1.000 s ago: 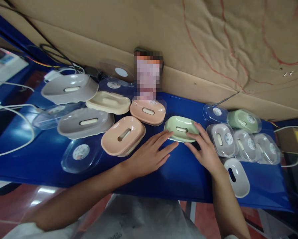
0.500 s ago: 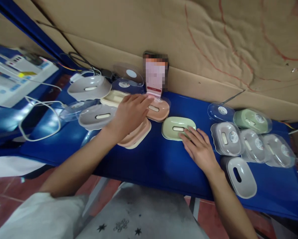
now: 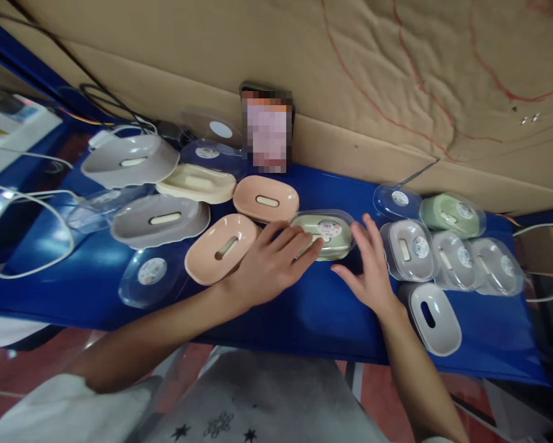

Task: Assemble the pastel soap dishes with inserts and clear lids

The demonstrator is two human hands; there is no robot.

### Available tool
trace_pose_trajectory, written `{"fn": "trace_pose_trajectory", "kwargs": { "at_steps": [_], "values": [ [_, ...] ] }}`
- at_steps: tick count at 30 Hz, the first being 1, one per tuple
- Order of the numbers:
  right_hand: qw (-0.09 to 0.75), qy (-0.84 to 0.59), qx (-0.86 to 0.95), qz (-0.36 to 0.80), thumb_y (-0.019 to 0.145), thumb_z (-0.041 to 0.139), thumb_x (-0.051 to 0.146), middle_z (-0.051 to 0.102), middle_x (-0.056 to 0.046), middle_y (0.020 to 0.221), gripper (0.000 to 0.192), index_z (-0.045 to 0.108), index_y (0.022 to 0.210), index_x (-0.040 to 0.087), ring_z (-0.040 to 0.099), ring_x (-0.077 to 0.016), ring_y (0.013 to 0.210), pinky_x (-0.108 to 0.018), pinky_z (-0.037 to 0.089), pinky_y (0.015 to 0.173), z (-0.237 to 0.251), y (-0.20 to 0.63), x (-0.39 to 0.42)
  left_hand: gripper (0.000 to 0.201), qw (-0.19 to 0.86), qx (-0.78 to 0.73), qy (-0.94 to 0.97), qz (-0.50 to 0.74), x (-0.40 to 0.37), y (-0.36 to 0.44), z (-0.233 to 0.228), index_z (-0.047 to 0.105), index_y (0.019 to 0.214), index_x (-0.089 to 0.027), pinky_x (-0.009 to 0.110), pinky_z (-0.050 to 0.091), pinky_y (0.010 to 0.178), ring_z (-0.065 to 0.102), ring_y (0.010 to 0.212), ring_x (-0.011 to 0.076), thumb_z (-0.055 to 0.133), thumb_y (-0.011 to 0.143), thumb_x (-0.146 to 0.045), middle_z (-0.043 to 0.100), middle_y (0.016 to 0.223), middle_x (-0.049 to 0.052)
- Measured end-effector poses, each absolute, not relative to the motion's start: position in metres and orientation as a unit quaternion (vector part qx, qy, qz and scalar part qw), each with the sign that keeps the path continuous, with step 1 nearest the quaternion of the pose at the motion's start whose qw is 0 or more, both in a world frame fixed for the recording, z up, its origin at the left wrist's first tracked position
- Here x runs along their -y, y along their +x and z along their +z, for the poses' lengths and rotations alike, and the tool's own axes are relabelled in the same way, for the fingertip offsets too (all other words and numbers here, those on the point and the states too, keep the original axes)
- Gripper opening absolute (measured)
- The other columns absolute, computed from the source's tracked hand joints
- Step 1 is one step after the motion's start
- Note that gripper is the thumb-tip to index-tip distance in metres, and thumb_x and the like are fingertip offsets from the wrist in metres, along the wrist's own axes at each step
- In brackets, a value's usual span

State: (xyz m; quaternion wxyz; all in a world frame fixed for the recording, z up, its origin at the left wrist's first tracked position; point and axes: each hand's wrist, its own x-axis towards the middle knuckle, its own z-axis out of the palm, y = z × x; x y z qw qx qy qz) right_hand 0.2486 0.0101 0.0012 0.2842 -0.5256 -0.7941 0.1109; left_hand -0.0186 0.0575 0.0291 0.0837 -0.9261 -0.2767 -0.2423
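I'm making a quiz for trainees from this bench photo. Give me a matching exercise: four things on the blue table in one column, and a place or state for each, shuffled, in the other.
Things:
1. green soap dish
2. left hand
3. white dish
4. clear lid

Places or states:
A. lies alone near the left front of the table
B. fingers rest on the green dish's left end
C. sits between both hands, clear lid on it
D. uncovered, by the right forearm

Pairs: 1-C, 2-B, 3-D, 4-A

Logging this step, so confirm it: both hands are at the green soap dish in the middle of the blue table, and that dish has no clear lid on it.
Not quite. The head view shows the green soap dish with a clear lid already on it, round sticker on top. The rest stands: the left hand and right hand are both at it, mid blue table.
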Motion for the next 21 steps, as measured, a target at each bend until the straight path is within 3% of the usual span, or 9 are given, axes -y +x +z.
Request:
{"fn": "trace_pose_trajectory", "kwargs": {
  "at_steps": [4,8,13,21],
  "values": [
    [0.242,-0.513,0.815,0.121,0.103,0.069,0.047,0.043,-0.015,0.17,0.081,0.028,0.172,0.036,0.046,-0.0351,0.157,-0.058,0.047,0.125,-0.001,0.252,-0.014,0.031,0.036,0.277,-0.931,-0.236,-0.056,-0.013,0.015,0.066,0.134,-0.018,0.049,0.055,0.106,0.069,0.12,0.0307,0.068,0.103,-0.019,0.074,0.125,0.013],
    [0.23,-0.503,0.83,0.069,0.101,0.074,0.045,0.051,-0.016,0.165,0.086,0.028,0.173,0.035,0.052,-0.0347,0.153,-0.056,0.05,0.123,-0.001,0.255,-0.016,0.039,-0.003,0.287,-0.933,-0.217,-0.056,-0.015,0.014,0.065,0.135,-0.017,0.053,0.055,0.107,0.065,0.128,0.0364,0.072,0.103,-0.038,0.069,0.136,0.018],
    [0.193,-0.489,0.851,-0.005,0.101,0.074,0.038,0.061,-0.015,0.157,0.081,0.034,0.171,0.034,0.062,-0.0339,0.143,-0.053,0.055,0.114,0.003,0.259,-0.014,0.046,-0.021,0.277,-0.941,-0.196,-0.053,-0.019,0.01,0.064,0.142,-0.022,0.052,0.053,0.107,0.061,0.135,0.036,0.072,0.098,-0.015,0.068,0.144,0.014],
    [0.179,-0.468,0.863,-0.066,0.102,0.074,0.036,0.065,-0.018,0.152,0.076,0.04,0.168,0.025,0.064,-0.0327,0.141,-0.049,0.058,0.111,0.003,0.257,-0.012,0.037,0.005,0.271,-0.936,-0.226,-0.046,-0.02,0.0,0.069,0.134,-0.02,0.05,0.054,0.104,0.065,0.13,0.0325,0.071,0.098,-0.013,0.073,0.138,0.013]
  ]
}}
